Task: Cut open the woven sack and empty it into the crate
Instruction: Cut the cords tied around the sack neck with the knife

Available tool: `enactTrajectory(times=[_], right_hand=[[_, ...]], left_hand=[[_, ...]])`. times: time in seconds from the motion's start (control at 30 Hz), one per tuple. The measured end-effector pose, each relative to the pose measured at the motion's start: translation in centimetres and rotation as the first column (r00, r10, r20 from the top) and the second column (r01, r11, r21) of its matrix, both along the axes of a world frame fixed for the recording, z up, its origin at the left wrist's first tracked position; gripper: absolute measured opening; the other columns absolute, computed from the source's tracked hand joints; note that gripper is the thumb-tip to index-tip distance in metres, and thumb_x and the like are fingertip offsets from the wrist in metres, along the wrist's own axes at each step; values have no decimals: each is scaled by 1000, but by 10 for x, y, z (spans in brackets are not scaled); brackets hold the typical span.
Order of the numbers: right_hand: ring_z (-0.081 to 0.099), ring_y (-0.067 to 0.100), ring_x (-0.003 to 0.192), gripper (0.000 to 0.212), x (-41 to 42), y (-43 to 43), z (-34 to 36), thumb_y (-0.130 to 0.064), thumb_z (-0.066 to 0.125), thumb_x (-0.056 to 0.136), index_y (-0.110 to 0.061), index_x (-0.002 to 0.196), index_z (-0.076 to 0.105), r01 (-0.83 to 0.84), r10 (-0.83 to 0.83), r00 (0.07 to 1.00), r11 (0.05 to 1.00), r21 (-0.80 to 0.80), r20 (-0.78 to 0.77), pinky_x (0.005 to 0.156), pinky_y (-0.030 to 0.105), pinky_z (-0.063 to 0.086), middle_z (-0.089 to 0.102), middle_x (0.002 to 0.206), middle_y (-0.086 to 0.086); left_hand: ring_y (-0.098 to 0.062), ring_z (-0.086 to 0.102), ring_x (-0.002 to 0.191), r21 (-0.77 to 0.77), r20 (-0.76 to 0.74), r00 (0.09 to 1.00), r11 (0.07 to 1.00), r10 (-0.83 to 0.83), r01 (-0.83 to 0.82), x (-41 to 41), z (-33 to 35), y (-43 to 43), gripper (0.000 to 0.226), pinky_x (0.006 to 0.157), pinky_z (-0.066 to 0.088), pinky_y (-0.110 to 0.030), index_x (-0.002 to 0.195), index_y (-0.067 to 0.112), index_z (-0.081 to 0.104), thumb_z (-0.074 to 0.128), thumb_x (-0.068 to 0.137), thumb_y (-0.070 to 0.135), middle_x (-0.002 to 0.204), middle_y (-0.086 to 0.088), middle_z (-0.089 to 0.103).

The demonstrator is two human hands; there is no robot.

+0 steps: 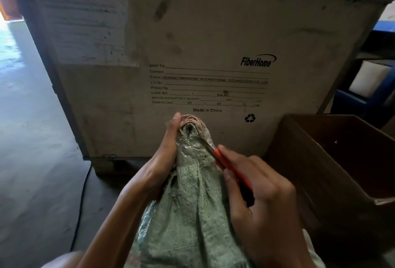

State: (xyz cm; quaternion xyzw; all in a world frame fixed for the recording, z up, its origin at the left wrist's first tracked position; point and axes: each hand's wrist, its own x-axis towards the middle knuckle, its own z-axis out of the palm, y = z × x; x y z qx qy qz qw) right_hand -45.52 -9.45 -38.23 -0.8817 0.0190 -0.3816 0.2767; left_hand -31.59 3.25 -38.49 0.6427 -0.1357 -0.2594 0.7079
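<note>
In front of the tall pale plywood crate (FiberHome shipping print on its side), I see the grey-green woven plastic sack standing upright. The left hand is clenched around its bunched neck; the right hand grips an orange-handled utility knife, blade against the neck. An open brown cardboard box sits right.

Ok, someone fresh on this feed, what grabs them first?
The green sack at bottom centre, its neck bunched in the left hand while the right hand presses a red knife to it. Behind looms the big crate printed FiberHome, with an open carton to the right.
</note>
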Motion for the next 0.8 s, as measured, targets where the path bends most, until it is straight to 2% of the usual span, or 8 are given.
enactTrajectory(times=[0.1, 0.23, 0.33, 0.4, 0.5, 0.63, 0.73, 0.8], right_hand=[[64, 8, 75, 39, -1, 6, -2, -37, 49, 95, -36, 130, 64, 14, -15, 1000, 999, -51, -21, 63, 29, 55, 65, 95, -11], [62, 8, 72, 41, -1, 8, -1, -37, 46, 95, -35, 132, 62, 37, -40, 998, 998, -57, -46, 62, 26, 53, 63, 94, -11], [62, 10, 72, 44, -2, 8, 0, -37, 45, 93, -36, 134, 61, 46, -51, 995, 997, -61, -90, 60, 27, 53, 62, 95, -10], [63, 12, 71, 47, -2, 8, 1, -38, 43, 92, -37, 136, 58, 47, -59, 990, 995, -92, -131, 58, 26, 54, 61, 95, -10], [62, 10, 66, 50, -6, 8, 5, -41, 42, 88, -41, 136, 56, 67, -108, 969, 980, -185, -223, 51, 28, 54, 60, 93, -14], [62, 12, 63, 56, -10, 8, 3, -47, 34, 81, -47, 133, 55, 50, -147, 918, 964, -261, -369, 47, 29, 51, 59, 89, -15], [62, 6, 68, 46, -13, 1, 1, -43, 47, 84, -49, 128, 58, 32, -93, 932, 984, -175, -352, 55, 26, 54, 60, 84, -18], [63, 2, 74, 36, -15, -5, 4, -39, 57, 85, -48, 119, 67, 29, -33, 963, 999, -19, -269, 61, 14, 49, 65, 82, -19]], left_hand=[[-17, 79, 85, 20, 18, 1000, 1000, 2, -3, -1, 1, 0, 75, 66, 61, -24, 99, 17, 74, 20, 98, 69, 94, -10, 81], [-20, 77, 98, 14, 67, 997, 999, 30, -31, -3, 2, -2, 76, 83, 59, -33, 116, 15, 70, 22, 96, 70, 104, -11, 80], [-24, 73, 111, 36, 68, 997, 998, 44, -47, -4, 4, 0, 92, 104, 51, -44, 129, 17, 65, 35, 80, 89, 119, -12, 75], [-25, 68, 119, 51, 75, 994, 995, 80, -84, 0, 0, -1, 104, 109, 46, -47, 134, 22, 63, 40, 66, 98, 128, -10, 71], [-25, 62, 125, 71, 61, 984, 983, 167, -171, 6, -5, 3, 120, 112, 43, -46, 144, 22, 50, 38, 57, 104, 139, -8, 62], [-18, 68, 114, 83, 146, 969, 973, 201, -214, 6, 6, 16, 82, 105, 49, -39, 128, 20, 62, 27, 87, 82, 121, -5, 73], [-23, 64, 124, 100, 108, 971, 970, 212, -222, 10, 4, 23, 103, 110, 46, -45, 142, 19, 53, 32, 74, 94, 136, -10, 65], [-17, 70, 116, 105, 100, 975, 972, 198, -208, 9, 5, 25, 89, 100, 54, -36, 134, 21, 61, 27, 84, 86, 126, -6, 72]])
